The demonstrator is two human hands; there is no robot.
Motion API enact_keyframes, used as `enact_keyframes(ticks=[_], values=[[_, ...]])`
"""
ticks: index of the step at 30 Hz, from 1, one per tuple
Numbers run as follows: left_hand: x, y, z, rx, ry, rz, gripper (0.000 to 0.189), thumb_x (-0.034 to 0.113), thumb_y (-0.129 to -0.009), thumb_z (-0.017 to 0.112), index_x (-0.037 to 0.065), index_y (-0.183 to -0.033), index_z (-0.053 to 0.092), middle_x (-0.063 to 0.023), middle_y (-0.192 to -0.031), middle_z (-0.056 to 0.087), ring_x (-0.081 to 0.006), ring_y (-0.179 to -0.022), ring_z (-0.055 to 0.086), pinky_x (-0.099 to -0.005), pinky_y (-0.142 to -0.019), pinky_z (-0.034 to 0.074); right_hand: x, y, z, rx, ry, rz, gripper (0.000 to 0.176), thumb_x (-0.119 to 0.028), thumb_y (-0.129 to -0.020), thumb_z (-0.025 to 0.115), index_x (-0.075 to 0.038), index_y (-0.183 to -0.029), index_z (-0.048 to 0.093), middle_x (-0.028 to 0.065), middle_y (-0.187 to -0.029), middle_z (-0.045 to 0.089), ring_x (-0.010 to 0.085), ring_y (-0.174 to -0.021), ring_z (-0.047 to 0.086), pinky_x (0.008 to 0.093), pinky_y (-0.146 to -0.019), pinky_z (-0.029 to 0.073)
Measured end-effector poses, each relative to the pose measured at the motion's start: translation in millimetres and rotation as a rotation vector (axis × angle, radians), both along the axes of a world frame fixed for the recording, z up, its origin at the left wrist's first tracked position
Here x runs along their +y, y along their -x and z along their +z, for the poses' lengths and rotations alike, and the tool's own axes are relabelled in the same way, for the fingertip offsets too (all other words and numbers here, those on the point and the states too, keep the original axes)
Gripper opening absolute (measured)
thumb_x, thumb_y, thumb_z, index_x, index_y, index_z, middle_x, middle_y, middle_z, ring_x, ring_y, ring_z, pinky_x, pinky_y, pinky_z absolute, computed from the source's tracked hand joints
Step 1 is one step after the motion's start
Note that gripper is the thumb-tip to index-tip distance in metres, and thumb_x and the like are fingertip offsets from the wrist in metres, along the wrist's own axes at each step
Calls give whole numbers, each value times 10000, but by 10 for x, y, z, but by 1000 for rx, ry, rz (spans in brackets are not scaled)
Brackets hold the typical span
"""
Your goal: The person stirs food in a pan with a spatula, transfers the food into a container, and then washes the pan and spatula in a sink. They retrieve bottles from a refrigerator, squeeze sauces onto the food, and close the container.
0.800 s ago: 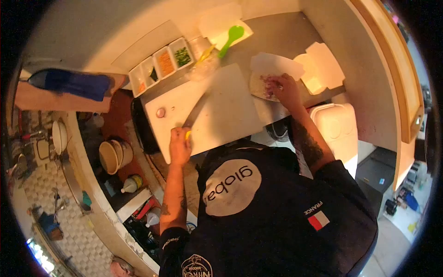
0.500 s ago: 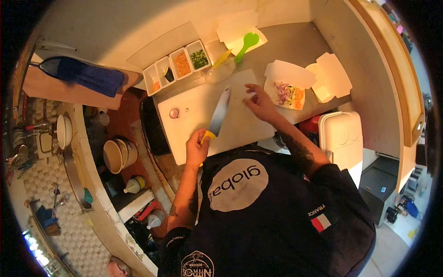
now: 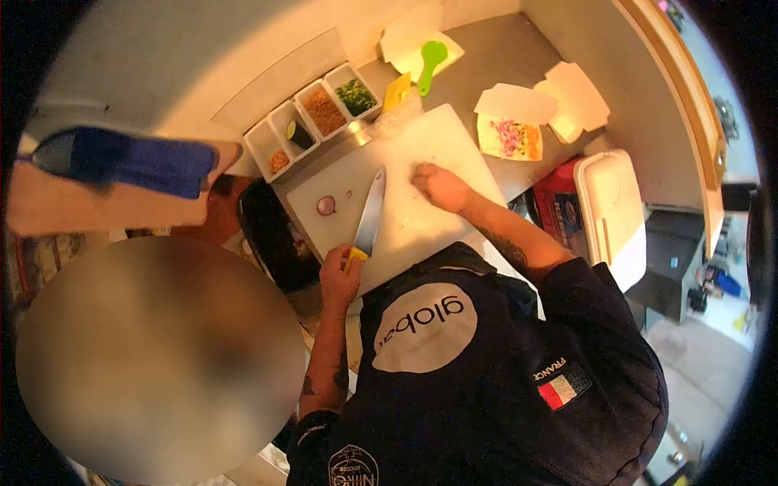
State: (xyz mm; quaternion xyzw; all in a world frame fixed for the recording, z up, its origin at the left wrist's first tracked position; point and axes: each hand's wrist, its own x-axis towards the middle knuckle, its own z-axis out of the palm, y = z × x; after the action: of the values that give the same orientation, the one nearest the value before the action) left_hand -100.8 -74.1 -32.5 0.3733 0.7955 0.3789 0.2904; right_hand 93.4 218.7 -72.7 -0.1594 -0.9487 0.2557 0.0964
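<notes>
My left hand is wrapped round the yellow handle of a large kitchen knife. Its blade lies over the white cutting board, tip pointing away from me. On the board's right part rests my right hand, fingers curled down; whether anything is under the fingertips is hidden. A piece of red onion sits left of the blade, with a tiny scrap beside it. Beyond the right hand stands an open takeaway box with chopped pink, orange and green pieces in it.
Behind the board is a row of white containers with chopped ingredients. A green spoon lies on an open box. At right stands a white-lidded container; at left, a black bin and blue cloth. A blurred patch covers the lower left.
My right hand has come down onto the board and its fingers have curled in. The knife stays in my left hand. The view has shifted, and a blurred patch has appeared at lower left.
</notes>
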Motion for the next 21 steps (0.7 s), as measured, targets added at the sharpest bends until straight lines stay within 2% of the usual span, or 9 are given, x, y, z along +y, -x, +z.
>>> enact_keyframes(ticks=[3,5,7,11,13,15,17,18,21], values=[[35,-11,-133,52,-72,-151,262,132,-883,708,33,-1123,669,-160,-988,668,-344,-928,672,-419,-826,538,-305,-72,173,7,182,-196,154,-108,-919,613,-33,-1019,704,166,-1018,629,354,-947,633,428,-844,545],[122,-82,-83,23,-99,-258,238,123,-867,722,39,-1084,674,-167,-971,663,-349,-897,667,-425,-801,535,-541,-53,211,185,318,-478,82,-73,-871,680,-42,-944,701,155,-934,632,342,-850,646,419,-786,542],[200,-176,-146,-6,-91,-332,230,117,-860,727,42,-1070,673,-166,-969,661,-352,-885,661,-426,-790,532,-673,-63,250,236,406,-697,70,-57,-854,684,-50,-921,704,141,-876,629,331,-810,645,406,-746,534],[594,-267,81,33,-211,-455,229,87,-872,718,29,-1086,661,-160,-940,636,-364,-866,644,-422,-770,524,-511,-311,312,395,246,-834,77,-57,-846,669,-47,-914,705,142,-839,628,317,-784,646,395,-722,528],[958,-270,348,70,-234,-540,242,81,-877,713,22,-1102,648,-163,-944,628,-368,-873,641,-420,-768,524,-151,-479,560,492,187,-924,77,-52,-845,660,-39,-909,701,145,-829,630,313,-771,643,396,-717,524],[1182,-256,508,126,-246,-614,258,77,-881,705,20,-1121,634,-169,-964,621,-370,-883,638,-421,-769,525,370,-752,522,501,-35,-1074,142,-49,-853,632,-38,-964,720,162,-882,685,317,-824,677,401,-763,541],[1297,-225,622,194,-243,-661,276,75,-884,696,20,-1143,618,-177,-1003,616,-370,-895,635,-424,-773,525,676,-1179,551,302,166,-1003,186,-57,-869,618,-39,-1019,726,165,-933,718,310,-877,702,401,-808,553],[1255,-171,549,311,-219,-671,302,47,-867,666,24,-1161,603,-190,-1059,598,-384,-971,612,-443,-836,513,734,-1346,593,214,265,-963,208,-61,-877,611,-40,-1046,729,167,-959,734,306,-903,714,402,-831,559],[1087,-111,417,579,-127,-600,328,23,-827,647,28,-1153,607,-209,-1086,581,-402,-1059,572,-468,-908,488,407,-1671,1374,552,360,-946,164,-92,-917,650,-2,-1039,712,152,-925,717,209,-777,675,346,-709,533]])
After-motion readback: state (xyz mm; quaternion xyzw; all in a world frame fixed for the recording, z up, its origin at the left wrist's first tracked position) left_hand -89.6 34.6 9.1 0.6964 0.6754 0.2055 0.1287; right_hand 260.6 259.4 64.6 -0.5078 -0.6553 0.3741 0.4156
